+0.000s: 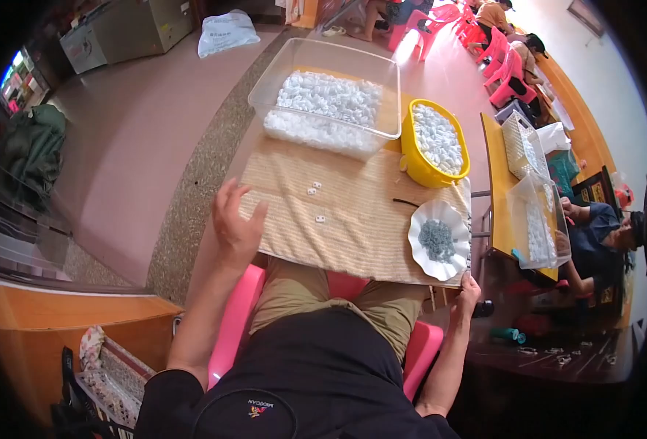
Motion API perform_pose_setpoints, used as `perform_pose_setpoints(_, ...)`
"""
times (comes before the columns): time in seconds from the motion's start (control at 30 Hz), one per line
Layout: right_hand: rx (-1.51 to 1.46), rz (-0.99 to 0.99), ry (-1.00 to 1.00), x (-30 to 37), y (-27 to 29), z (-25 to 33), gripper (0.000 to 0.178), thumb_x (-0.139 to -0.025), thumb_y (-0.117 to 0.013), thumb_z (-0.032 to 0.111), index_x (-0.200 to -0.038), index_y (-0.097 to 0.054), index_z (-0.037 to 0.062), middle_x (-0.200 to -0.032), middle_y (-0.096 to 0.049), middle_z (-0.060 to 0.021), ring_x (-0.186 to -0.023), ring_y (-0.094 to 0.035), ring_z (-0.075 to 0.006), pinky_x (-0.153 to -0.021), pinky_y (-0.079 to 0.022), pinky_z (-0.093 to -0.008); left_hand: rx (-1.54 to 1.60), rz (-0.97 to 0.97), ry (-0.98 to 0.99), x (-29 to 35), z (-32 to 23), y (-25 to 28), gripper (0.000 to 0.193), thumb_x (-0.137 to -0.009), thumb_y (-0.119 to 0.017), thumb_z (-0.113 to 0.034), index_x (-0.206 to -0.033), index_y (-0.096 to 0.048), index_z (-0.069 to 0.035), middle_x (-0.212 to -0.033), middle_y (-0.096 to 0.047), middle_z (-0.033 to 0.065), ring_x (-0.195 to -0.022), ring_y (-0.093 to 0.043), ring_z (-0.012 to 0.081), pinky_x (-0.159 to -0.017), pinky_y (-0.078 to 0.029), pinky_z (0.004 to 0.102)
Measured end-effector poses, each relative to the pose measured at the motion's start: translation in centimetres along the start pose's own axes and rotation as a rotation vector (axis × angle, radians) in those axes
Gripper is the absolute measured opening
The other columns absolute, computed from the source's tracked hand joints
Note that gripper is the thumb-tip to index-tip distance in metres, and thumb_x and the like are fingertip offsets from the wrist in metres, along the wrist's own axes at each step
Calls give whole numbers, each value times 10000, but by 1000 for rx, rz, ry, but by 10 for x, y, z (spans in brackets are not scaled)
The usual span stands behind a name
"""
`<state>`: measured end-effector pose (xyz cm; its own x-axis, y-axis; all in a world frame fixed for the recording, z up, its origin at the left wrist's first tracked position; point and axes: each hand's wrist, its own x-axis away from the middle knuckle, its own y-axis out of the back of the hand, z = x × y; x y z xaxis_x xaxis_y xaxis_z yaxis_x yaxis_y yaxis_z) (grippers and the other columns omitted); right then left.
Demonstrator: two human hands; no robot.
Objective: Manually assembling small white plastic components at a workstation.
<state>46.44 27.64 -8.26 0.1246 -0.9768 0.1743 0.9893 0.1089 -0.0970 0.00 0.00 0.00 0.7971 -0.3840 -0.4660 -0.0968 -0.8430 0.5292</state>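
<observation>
My left hand (237, 222) hovers over the left edge of the beige ribbed cloth (287, 241), fingers spread and nothing in them. At the cloth's near right corner, my right hand (469, 294) is closed, with the cloth's edge in its fingers. Several small white plastic pieces with dark holes (320, 219) lie on the middle of the cloth. Beside my right hand stands a white scalloped dish (418, 239) holding a pile of small grey metallic bits (437, 240), too small to name. A short dark strip (407, 201) rests just beyond the dish.
At the table's far side stand a clear plastic bin (265, 99) and a yellow tub (415, 170), both filled with white pieces. Another person (603, 234) sits at a table on the right with a clear bin (557, 257). Pink chairs (510, 77) and more people are farther back.
</observation>
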Motion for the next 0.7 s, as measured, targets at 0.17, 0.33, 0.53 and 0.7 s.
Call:
perform_pose_setpoints(0.17,-82,10,-45,5,-13,11,285,-994,-512,241,-988,-617,-24,-885,-664,-67,-739,-651,-149,-679,-554,-298,254,37,-93,-18,-36,-45,276,-756,-736,-124,-988,-638,-13,-1093,-615,151,-1021,-589,303,-885,-477,388)
perform_pose_setpoints(0.33,971,-102,138,13,6,24,335,-946,-565,301,-1055,-619,-11,-856,-658,-123,-777,-651,-233,-726,-513,-370,432,56,63,-31,-49,-77,243,-771,-725,-112,-974,-644,-6,-1014,-644,122,-896,-637,234,-709,-531,323)
perform_pose_setpoints(0.53,1089,-262,685,49,-91,119,223,-870,-655,143,-1023,-634,-19,-893,-646,-138,-776,-635,-250,-720,-505,-324,477,-18,150,-33,-40,-97,201,-786,-708,-104,-950,-651,-2,-912,-657,132,-818,-657,247,-680,-539,331)
perform_pose_setpoints(0.7,737,214,829,41,-212,193,134,-852,-640,-6,-984,-648,-31,-875,-657,-102,-780,-634,-152,-703,-510,-271,464,23,165,-27,-33,-103,166,-803,-691,-111,-923,-652,-3,-860,-659,134,-755,-663,264,-662,-539,335)
